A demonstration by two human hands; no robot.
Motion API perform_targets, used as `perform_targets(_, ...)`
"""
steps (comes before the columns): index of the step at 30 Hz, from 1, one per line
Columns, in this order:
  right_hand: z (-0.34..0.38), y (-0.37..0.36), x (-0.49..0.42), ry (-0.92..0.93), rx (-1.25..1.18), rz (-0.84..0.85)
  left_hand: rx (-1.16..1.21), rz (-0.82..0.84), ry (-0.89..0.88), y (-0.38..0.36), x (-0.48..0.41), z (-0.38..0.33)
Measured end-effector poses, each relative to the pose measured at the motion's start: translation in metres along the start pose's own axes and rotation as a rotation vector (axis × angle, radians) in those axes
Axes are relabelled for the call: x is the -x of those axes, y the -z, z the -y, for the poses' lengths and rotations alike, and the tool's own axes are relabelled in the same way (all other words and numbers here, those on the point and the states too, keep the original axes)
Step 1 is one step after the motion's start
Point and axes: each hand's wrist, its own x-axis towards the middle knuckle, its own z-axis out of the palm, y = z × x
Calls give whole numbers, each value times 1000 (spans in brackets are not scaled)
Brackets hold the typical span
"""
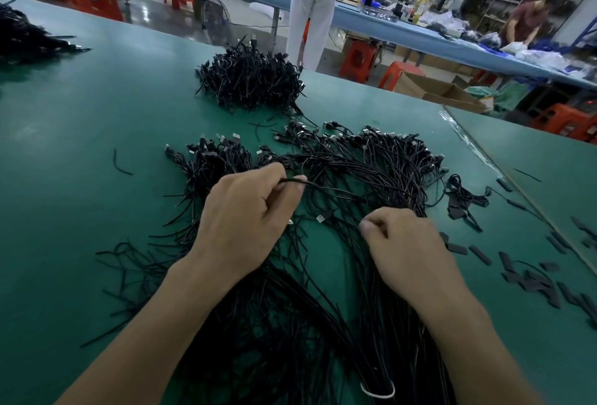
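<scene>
A large spread of loose black USB cables [355,172] lies on the green table [80,133] in front of me, plugs fanned out at the far side. My left hand [245,214] pinches a single black cable [326,186] between thumb and forefinger, lifting it above the spread. My right hand [403,246] is curled over the cables to the right, thumb against fingers on thin strands; what it pinches is hidden. A white tie [378,392] binds cable ends near the bottom edge.
A heap of bundled black cables [252,79] sits further back. Another dark pile [29,36] is at the far left. Several small black strips [529,272] lie scattered on the right. A person in white trousers [311,7] stands beyond the table, among red stools and cardboard boxes.
</scene>
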Motion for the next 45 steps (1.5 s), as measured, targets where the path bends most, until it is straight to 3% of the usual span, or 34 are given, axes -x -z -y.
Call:
perform_targets(2,10,-1,5,113,-27,27,-131,50,-25,-2,2,-2)
perform_targets(4,23,-2,9,233,-234,96,-223,81,-75,-4,4,-6)
perform_targets(8,40,-3,14,336,-393,134,-161,174,-101,-8,6,-8)
perform_targets(12,38,1,12,317,-452,-64,-28,145,-49,-7,5,-5)
perform_targets(17,34,14,8,255,-714,-317,137,-86,87,-4,-2,1)
perform_targets(22,27,22,3,148,-981,-440,59,-171,149,5,-4,9)
perform_targets(24,25,21,2,115,-972,-417,63,-95,202,5,-2,10)
perform_targets(26,23,19,1,99,-882,-373,137,99,276,3,0,10)
perform_targets(29,25,14,1,134,-632,-188,111,319,249,-3,3,10)
perform_targets(32,27,5,5,140,-502,6,-57,404,176,-6,3,10)
perform_targets(37,26,-5,9,192,-412,1,-397,571,211,-7,7,16)
perform_targets(41,28,-10,9,221,-238,137,-391,618,123,-9,7,15)
perform_targets(43,29,-13,10,236,-226,66,-359,607,102,-8,7,11)
perform_targets(45,30,-14,14,303,-324,-119,-363,598,117,-8,6,9)
